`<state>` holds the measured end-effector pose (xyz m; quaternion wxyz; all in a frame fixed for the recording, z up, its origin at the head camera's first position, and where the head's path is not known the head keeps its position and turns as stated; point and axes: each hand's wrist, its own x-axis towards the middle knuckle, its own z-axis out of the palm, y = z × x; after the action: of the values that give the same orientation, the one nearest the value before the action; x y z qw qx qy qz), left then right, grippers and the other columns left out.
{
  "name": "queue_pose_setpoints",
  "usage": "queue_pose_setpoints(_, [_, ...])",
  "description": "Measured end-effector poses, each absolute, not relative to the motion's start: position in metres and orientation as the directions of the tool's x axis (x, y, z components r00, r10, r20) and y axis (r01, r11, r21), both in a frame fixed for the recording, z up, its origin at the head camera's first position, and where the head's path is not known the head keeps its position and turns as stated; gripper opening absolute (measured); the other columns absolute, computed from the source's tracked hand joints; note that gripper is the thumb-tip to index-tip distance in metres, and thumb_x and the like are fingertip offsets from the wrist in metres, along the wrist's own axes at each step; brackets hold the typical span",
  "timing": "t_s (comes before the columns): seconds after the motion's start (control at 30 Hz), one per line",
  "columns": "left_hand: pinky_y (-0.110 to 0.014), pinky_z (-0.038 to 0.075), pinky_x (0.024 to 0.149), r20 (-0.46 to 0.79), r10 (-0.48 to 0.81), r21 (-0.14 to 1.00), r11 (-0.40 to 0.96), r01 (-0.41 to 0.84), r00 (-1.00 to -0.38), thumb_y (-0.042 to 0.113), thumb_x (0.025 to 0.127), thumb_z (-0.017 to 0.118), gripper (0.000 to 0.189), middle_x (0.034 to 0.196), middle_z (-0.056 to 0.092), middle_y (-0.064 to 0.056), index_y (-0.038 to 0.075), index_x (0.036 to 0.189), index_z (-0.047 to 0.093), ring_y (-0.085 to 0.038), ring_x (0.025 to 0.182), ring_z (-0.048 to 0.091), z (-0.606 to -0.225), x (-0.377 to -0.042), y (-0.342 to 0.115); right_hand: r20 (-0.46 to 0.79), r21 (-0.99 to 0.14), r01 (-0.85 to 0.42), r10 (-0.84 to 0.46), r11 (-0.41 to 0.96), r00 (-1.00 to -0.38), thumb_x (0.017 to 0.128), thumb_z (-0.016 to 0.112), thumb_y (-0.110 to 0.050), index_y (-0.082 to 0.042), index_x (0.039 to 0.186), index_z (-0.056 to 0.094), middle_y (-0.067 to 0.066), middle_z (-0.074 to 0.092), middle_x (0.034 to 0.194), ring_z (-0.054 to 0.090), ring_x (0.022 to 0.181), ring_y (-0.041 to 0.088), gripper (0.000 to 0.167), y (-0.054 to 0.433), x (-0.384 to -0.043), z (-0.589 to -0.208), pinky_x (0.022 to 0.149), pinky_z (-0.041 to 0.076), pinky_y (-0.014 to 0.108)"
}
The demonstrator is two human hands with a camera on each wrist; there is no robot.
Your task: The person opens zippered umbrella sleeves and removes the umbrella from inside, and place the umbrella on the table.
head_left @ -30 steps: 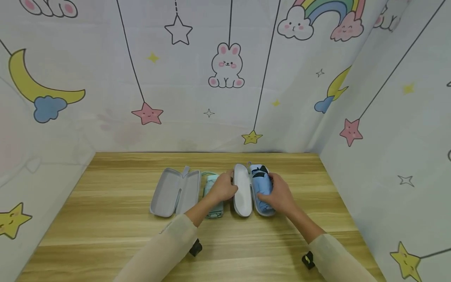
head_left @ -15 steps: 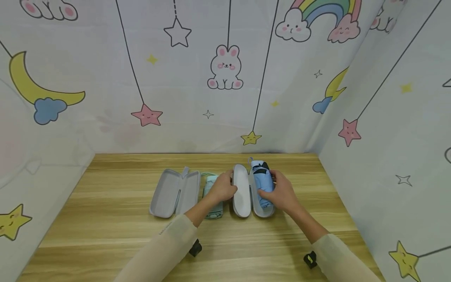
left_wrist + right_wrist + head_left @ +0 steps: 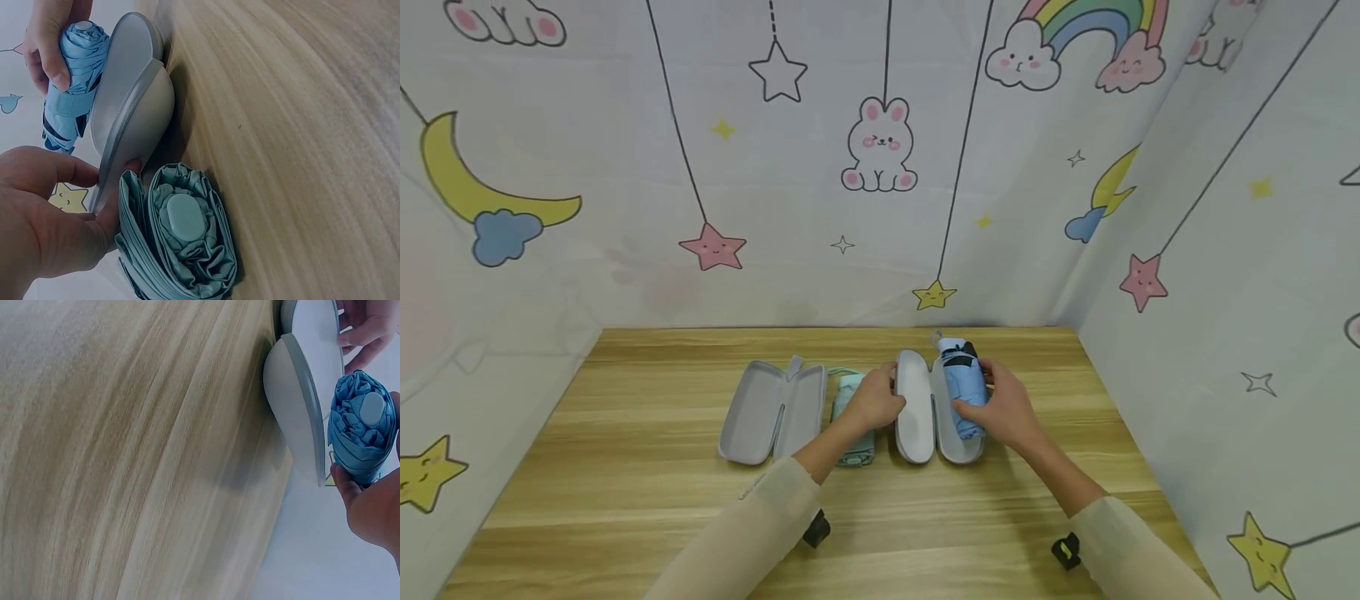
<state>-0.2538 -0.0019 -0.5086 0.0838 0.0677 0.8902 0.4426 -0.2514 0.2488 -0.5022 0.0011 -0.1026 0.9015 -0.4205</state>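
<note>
My right hand (image 3: pixel 1009 408) grips a folded blue umbrella (image 3: pixel 964 390) between thumb and fingers. The umbrella is over the right half of an unzipped pale grey case (image 3: pixel 915 417), its looped end past the case's far end. In the right wrist view the umbrella (image 3: pixel 356 447) is raised out of the shell. My left hand (image 3: pixel 876 398) pinches the rim of the case's left half, with thumb and finger on either side in the left wrist view. Beside that hand lies a folded green umbrella (image 3: pixel 187 219), partly hidden by my left forearm in the head view.
A second grey case (image 3: pixel 756 417) lies spread open on the left of the wooden table (image 3: pixel 625 500). Behind the table's far edge hangs a patterned cloth wall (image 3: pixel 805 167), with another wall at the right. Black straps (image 3: pixel 817 529) sit near both forearms.
The blue umbrella has risen out of the case's right half and shifted away from me and slightly right with my right hand. My left hand stays on the case.
</note>
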Motion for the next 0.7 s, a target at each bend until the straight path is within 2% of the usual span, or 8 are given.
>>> queue_pose_setpoints(0.37, [-0.029,0.058,0.054,-0.101,0.209,0.821,0.569,0.037,-0.973,-0.002,0.091,0.059,0.072,0.121,0.07,-0.028,-0.01,0.159,0.035,-0.022,0.07,0.073,-0.51,-0.255,-0.003,0.096,-0.749,-0.192,-0.183,0.634,-0.978,0.086,0.088,-0.027,0.007,0.153,0.042,0.027,0.057,0.143,0.059,0.129,0.042,0.088,0.257,-0.255,-0.499,0.104,0.054,0.055])
queue_pose_setpoints(0.47, [-0.03,0.058,0.054,-0.089,0.208,0.82,0.57,0.047,-0.974,-0.003,0.09,0.059,0.072,0.12,0.07,-0.028,-0.01,0.158,0.037,-0.023,0.073,0.073,-0.51,-0.254,-0.003,0.089,-0.754,-0.187,-0.184,0.63,-0.979,0.086,0.088,-0.028,0.006,0.154,0.041,0.028,0.056,0.144,0.059,0.13,0.043,0.089,0.26,-0.256,-0.498,0.103,0.054,0.055])
queue_pose_setpoints(0.7, [-0.033,0.061,0.067,-0.068,0.198,0.807,0.587,0.062,-0.978,-0.003,0.087,0.06,0.071,0.12,0.07,-0.027,-0.011,0.156,0.04,-0.032,0.096,0.072,-0.511,-0.255,-0.002,0.097,-0.767,-0.186,-0.176,0.614,-0.98,0.086,0.089,-0.028,0.005,0.155,0.041,0.028,0.056,0.144,0.059,0.13,0.044,0.09,0.267,-0.256,-0.497,0.102,0.054,0.055])
